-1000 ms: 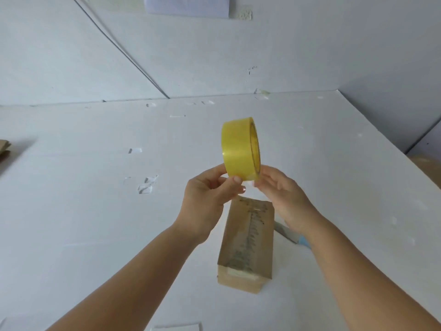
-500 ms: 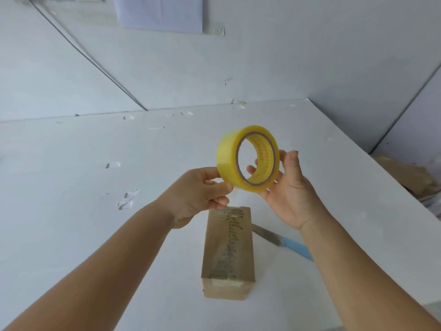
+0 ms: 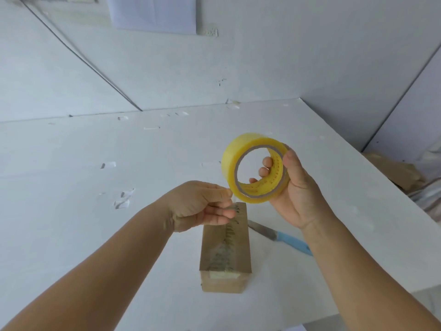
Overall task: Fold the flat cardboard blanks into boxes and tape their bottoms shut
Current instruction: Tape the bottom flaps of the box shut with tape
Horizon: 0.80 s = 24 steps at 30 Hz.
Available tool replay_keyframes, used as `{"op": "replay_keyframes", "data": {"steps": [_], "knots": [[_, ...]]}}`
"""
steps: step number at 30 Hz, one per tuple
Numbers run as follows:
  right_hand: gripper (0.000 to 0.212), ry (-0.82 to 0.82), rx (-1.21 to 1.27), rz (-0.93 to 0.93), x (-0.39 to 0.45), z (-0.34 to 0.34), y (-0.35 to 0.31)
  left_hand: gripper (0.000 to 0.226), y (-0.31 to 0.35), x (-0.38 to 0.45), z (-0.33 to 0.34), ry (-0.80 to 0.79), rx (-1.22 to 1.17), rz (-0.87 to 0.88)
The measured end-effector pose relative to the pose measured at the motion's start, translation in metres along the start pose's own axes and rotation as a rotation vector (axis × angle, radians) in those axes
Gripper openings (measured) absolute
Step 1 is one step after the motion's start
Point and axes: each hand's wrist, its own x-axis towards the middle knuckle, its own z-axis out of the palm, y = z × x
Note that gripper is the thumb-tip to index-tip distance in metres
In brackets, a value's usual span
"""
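A yellow tape roll (image 3: pixel 230 163) is held up above the white table (image 3: pixel 71 163). My right hand (image 3: pixel 298 194) grips it, thumb on the outer rim and fingers through the core. My left hand (image 3: pixel 202 204) pinches the clear tape end at the roll's lower left edge. Below the hands a folded brown cardboard box (image 3: pixel 225 254) lies on the table, with shiny tape along its top seam and a strip over its near end.
A knife with a blue handle (image 3: pixel 290 242) lies on the table right of the box, partly behind my right arm. Small tape scraps (image 3: pixel 124 199) stick to the table at left. Brown cardboard (image 3: pixel 393 170) lies beyond the table's right edge. White walls stand close behind.
The roll has turned so its open core faces me and moved right into my right hand. My left hand has slipped down to the roll's lower edge, pinching the tape end.
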Motion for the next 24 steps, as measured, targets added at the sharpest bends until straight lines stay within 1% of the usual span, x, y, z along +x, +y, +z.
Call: {"op": "replay_keyframes", "data": {"steps": [3, 4, 6, 8, 11, 15, 18, 20, 24], "knots": [[0.065, -0.021, 0.001, -0.012, -0.003, 0.001, 0.000, 0.011, -0.003, 0.000, -0.003, 0.106, -0.006, 0.044], [0.062, -0.013, -0.023, -0.014, -0.003, 0.003, 0.000, 0.011, -0.005, 0.000, -0.004, 0.137, 0.011, 0.057], [0.062, 0.016, -0.093, -0.031, -0.004, 0.006, -0.001, 0.009, -0.006, -0.002, -0.006, 0.186, 0.059, 0.081], [0.057, 0.052, -0.172, -0.059, -0.005, 0.007, -0.004, 0.011, -0.007, -0.003, -0.009, 0.232, 0.110, 0.115], [0.034, 0.108, -0.309, -0.108, -0.008, 0.005, -0.013, 0.013, -0.006, -0.006, -0.018, 0.300, 0.183, 0.163], [0.019, 0.124, -0.564, -0.145, -0.009, -0.003, -0.024, 0.012, -0.007, -0.007, -0.029, 0.408, 0.354, 0.216], [0.015, 0.122, -0.781, -0.155, -0.013, -0.010, -0.030, 0.013, -0.012, -0.007, -0.037, 0.458, 0.451, 0.252], [0.013, 0.102, -0.901, -0.128, -0.016, -0.014, -0.031, 0.012, -0.016, -0.006, -0.041, 0.483, 0.506, 0.259], [0.015, 0.148, -1.036, -0.054, -0.020, -0.017, -0.026, 0.012, -0.024, 0.000, -0.046, 0.504, 0.568, 0.250]]}}
